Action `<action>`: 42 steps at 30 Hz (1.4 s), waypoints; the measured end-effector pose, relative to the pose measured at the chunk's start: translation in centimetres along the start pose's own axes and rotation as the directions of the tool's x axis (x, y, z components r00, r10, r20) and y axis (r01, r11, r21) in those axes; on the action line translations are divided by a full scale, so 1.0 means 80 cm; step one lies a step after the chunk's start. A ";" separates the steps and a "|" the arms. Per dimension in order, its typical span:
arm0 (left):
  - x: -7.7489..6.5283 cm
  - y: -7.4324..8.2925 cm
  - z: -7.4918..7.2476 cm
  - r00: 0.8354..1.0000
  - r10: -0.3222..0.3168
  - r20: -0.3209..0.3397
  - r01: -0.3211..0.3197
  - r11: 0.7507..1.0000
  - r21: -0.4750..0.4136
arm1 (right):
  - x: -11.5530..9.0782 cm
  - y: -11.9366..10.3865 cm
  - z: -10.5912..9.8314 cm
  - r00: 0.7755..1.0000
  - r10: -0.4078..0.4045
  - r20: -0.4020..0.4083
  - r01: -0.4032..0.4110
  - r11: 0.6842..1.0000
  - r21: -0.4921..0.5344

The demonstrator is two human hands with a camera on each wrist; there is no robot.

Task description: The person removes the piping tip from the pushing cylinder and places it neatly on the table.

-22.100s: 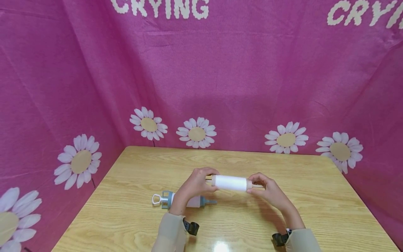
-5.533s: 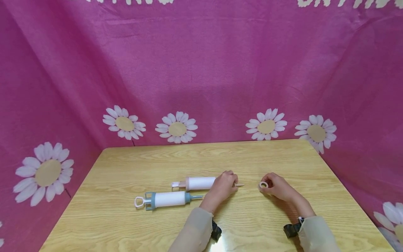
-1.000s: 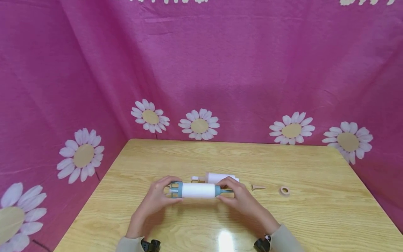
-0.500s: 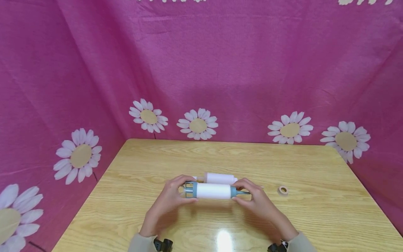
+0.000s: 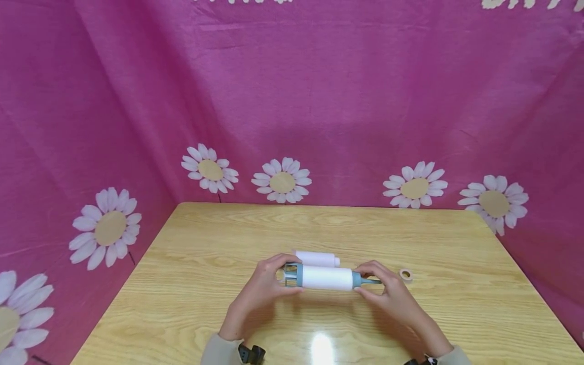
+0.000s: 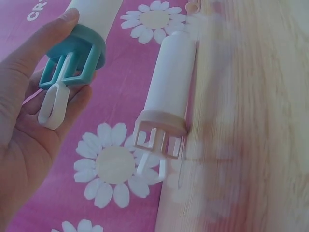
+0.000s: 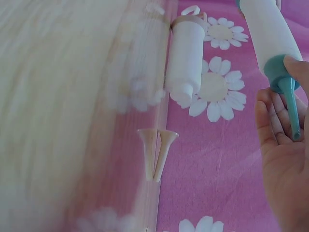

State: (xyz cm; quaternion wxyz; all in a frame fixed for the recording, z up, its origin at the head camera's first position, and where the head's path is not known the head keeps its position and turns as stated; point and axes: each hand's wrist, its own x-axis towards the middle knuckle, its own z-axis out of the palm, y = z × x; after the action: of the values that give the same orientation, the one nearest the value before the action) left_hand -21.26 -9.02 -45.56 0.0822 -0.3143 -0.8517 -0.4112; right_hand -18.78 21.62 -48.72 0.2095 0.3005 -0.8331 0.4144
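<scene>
Head view: our left grip (image 5: 264, 284) and right grip (image 5: 392, 292) pinch a still-whole teal syringe (image 5: 327, 278), one ring (image 5: 411, 276) already off toward the table's right edge (image 5: 515, 276).

White glare on table (image 5: 182, 304); wrist views hazy.

Teal and white up front: the held tube (image 5: 327, 279) shows a plain white barrel, teal at the collar (image 6: 79, 41), teal again down its nozzle (image 7: 291, 108), and a white pull handle (image 6: 60, 108)! Behind it, the second tube (image 5: 317, 258) answers in white with a dusty-pink collar (image 6: 161, 122). Pinkish beige for the ring (image 5: 410, 278), tan for the loose nozzle (image 7: 165, 151). Yellow-tan wood grain streaks the counter (image 5: 205, 243). And what a backdrop cloth (image 5: 319, 86), vivid magenta, printed with white-petalled, cream-yellow-centred daisies (image 5: 281, 181) and cream lettering (image 5: 491, 4)! Beige sleeves (image 5: 221, 350), black wrist straps (image 5: 252, 354).
</scene>
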 end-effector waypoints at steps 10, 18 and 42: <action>0.004 0.001 0.006 1.000 -0.014 0.012 0.014 1.000 -0.012 | -0.003 0.006 -0.004 1.000 0.001 0.009 -0.002 0.999 0.053; 0.003 0.002 0.005 1.000 -0.007 0.017 0.007 1.000 -0.016 | -0.002 0.003 -0.014 0.917 0.353 0.187 -0.393 0.879 0.271; 0.002 -0.004 0.009 1.000 -0.004 0.008 0.004 0.999 0.036 | 0.002 0.007 -0.008 0.892 0.381 0.241 -0.431 0.878 0.208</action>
State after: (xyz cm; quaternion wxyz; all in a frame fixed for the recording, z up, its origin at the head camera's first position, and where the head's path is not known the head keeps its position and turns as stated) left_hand -21.50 -8.55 -46.17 0.0836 -0.3128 -0.8599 -0.3946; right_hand -19.22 22.31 -48.57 -0.0049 0.1814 -0.8333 0.5222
